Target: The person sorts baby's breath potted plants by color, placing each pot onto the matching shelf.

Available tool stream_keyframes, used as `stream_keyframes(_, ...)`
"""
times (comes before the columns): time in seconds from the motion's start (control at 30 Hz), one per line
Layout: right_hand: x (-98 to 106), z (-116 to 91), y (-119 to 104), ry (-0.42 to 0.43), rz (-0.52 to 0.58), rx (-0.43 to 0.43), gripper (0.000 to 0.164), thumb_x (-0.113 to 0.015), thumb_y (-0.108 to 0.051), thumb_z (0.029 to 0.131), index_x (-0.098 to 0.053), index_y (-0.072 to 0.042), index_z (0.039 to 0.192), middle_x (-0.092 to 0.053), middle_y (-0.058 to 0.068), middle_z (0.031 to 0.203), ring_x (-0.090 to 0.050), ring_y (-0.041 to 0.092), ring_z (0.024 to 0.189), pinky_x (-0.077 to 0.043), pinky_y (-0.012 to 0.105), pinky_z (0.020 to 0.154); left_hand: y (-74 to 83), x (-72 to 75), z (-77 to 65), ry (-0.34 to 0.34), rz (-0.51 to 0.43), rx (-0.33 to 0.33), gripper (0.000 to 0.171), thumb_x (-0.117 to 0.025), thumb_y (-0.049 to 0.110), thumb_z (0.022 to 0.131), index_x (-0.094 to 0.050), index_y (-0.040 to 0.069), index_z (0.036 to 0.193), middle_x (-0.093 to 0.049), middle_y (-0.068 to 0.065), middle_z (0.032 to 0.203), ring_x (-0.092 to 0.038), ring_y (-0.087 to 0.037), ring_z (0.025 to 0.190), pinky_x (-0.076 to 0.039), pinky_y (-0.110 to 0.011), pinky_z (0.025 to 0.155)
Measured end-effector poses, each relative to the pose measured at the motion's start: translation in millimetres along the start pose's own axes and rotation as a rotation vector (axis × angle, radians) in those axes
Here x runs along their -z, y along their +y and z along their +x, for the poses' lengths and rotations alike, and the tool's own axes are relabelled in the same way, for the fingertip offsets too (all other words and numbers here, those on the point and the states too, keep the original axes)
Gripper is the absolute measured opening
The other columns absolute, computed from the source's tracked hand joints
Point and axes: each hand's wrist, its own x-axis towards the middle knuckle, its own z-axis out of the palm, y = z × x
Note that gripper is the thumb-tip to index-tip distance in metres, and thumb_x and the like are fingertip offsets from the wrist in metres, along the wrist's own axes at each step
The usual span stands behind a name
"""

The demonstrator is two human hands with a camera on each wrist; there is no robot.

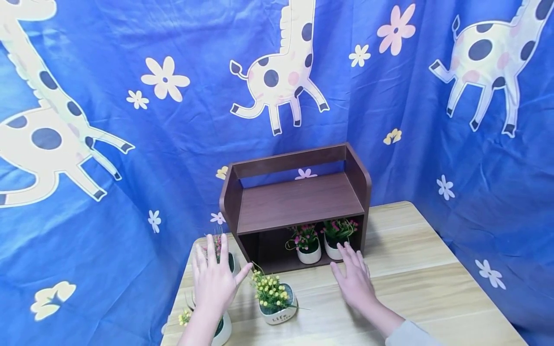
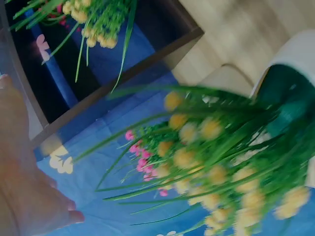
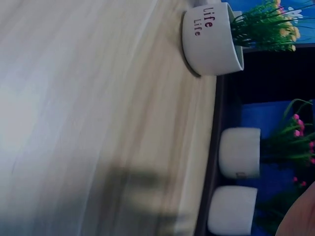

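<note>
My left hand [image 1: 214,283], fingers spread and holding nothing, is over the left side of the table. It partly hides a pink-flowered potted plant [image 1: 232,263] and a yellow-flowered potted plant [image 1: 223,330]. To its right stands another yellow-flowered plant in a white "Life" pot [image 1: 279,315]. My right hand [image 1: 356,284] reaches toward the brown shelf [image 1: 298,202] with extended fingers. Its fingertips overlap the right pink-flowered potted plant [image 1: 332,249]; whether they touch it I cannot tell. Beside that plant, a second pink-flowered potted plant [image 1: 308,253] stands in the lower compartment.
The wooden table [image 1: 415,283] stretches to the right of the shelf. Behind it hangs a blue curtain [image 1: 190,129] printed with giraffes and flowers. In the left wrist view, long leaves of a yellow-flowered plant [image 2: 211,162] spread close to the camera.
</note>
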Motion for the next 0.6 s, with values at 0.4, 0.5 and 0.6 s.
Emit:
stream_keyframes(0.4, 50, 3, -1, 0.121, -0.103, 0.175, 0.074, -0.062, -0.046, 0.097, -0.021, -0.041, 0.159, -0.011, 0.001, 0.171, -0.008, 0.046, 0.156, -0.016, 0.079, 0.114, -5.8, -18.1, -56.5, -0.024, -0.04, 0.064, 0.108, -0.066, 0.071, 0.082, -0.014, 0.023, 0.163, -0.016, -0.023, 0.167, -0.013, -0.059, 0.149, -0.019, -0.073, 0.116)
stream_keyframes(0.5, 60, 5, 3, 0.142, -0.135, 0.19, 0.077, -0.063, -0.044, 0.096, -0.02, -0.041, 0.159, -0.008, 0.001, 0.172, -0.009, 0.047, 0.155, -0.017, 0.075, 0.116, -8.7, -21.0, -73.3, -0.009, -0.028, 0.088, 0.108, -0.072, 0.066, 0.078, -0.019, 0.022, 0.162, -0.015, -0.019, 0.169, -0.011, -0.056, 0.151, -0.017, -0.071, 0.118)
stream_keyframes(0.6, 71, 8, 6, 0.158, -0.16, 0.199, 0.077, -0.063, -0.046, 0.096, -0.021, -0.039, 0.16, -0.005, 0.001, 0.172, -0.009, 0.049, 0.154, -0.016, 0.073, 0.118, -9.8, -19.3, -87.1, 0.044, -0.029, 0.132, 0.108, -0.077, 0.06, 0.072, -0.027, 0.022, 0.16, -0.02, -0.017, 0.168, -0.015, -0.052, 0.152, -0.019, -0.068, 0.118)
